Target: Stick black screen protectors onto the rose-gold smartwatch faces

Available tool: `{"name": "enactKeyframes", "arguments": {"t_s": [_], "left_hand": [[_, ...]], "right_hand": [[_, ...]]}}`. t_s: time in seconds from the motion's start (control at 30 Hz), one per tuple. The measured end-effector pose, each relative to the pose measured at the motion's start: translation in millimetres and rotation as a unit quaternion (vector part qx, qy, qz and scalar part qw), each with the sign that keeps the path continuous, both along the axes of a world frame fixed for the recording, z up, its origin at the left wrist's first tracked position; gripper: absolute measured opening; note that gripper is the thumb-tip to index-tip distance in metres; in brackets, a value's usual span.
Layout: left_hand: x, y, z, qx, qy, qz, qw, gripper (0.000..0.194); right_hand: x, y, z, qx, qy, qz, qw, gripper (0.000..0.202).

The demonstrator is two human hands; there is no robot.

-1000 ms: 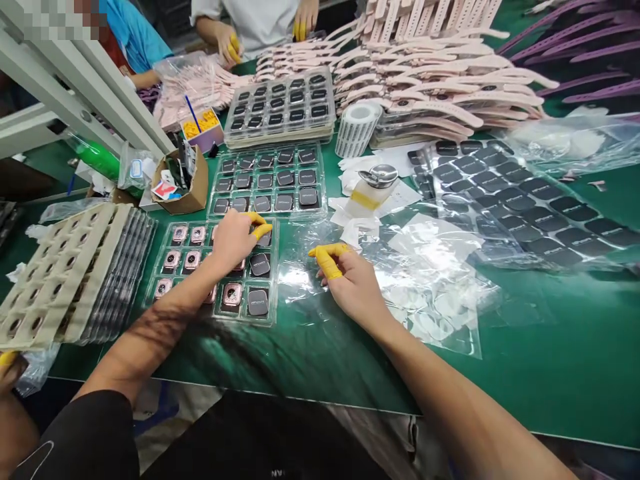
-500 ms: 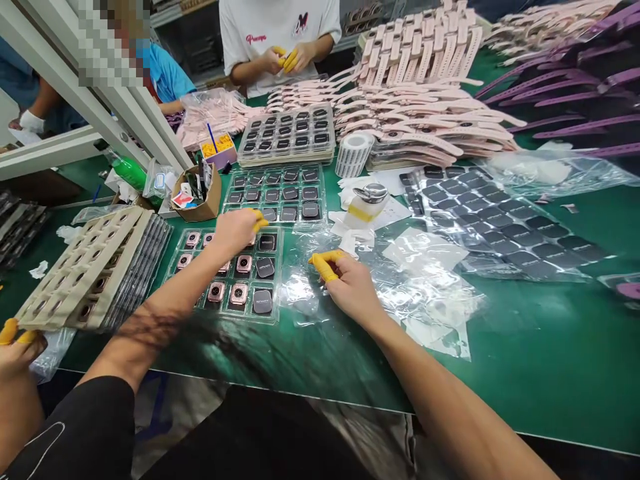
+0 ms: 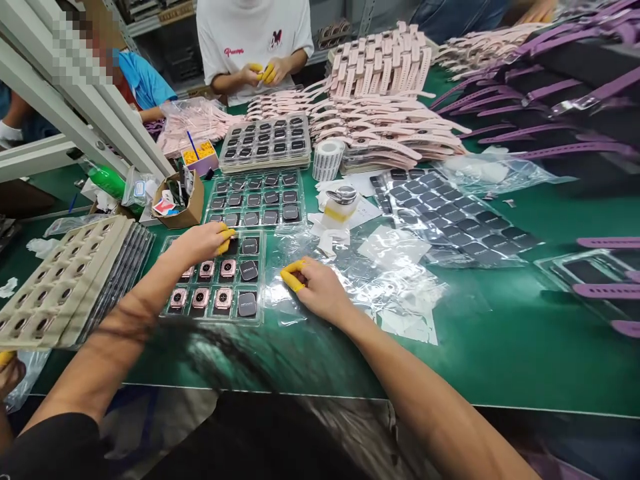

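My left hand (image 3: 207,241), with yellow finger covers, reaches over the back row of a clear plastic tray (image 3: 263,280). Its fingers are pressed together and point down; whatever they hold is hidden. In that tray sit pink square watch bodies (image 3: 223,298), and dark square pads (image 3: 247,304) fill the right column. My right hand (image 3: 320,287) is over the clear plastic film (image 3: 345,267), right of the tray. Its thumb and forefinger, also in yellow covers, meet in a pinch, and anything between them is too small to make out.
Behind stands another tray of dark pads (image 3: 254,200). Beige stacked trays (image 3: 55,277) lean at left, near another person's hand (image 3: 11,373). A white-and-yellow jar (image 3: 340,207), a label roll (image 3: 329,160), a dark pad sheet (image 3: 455,213) and pink straps (image 3: 375,127) lie beyond. A co-worker (image 3: 255,47) faces me.
The view has swung slightly right, so most things sit further left. My left hand has come down onto the tray's back row. My right hand keeps its pinch over the film.
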State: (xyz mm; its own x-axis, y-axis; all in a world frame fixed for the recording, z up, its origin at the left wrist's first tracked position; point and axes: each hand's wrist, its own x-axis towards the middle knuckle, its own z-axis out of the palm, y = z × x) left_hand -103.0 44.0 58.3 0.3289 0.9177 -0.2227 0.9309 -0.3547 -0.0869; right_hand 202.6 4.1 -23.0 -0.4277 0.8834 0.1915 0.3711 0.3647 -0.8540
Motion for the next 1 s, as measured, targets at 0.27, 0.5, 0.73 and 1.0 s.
{"name": "enactKeyframes", "arguments": {"t_s": [0.27, 0.5, 0.73, 1.0], "left_hand": [[76, -19, -19.6, -0.031, -0.575, 0.177, 0.798, 0.037], [125, -25, -34.2, -0.296, -0.7, 0.229, 0.608, 0.07], [116, -20, -44.1, -0.252, -0.727, 0.258, 0.585, 0.076], [122, -22, -45.8, -0.237, -0.731, 0.264, 0.583, 0.079]], "right_hand": [[11, 11, 11.8, 0.079, 0.118, -0.077, 0.987, 0.022], [30, 27, 14.2, 0.121, 0.086, -0.012, 0.989, 0.014], [28, 23, 15.6, -0.128, 0.154, -0.051, 0.978, 0.033], [47, 39, 9.1, 0.031, -0.104, -0.245, 0.964, 0.034]]}}
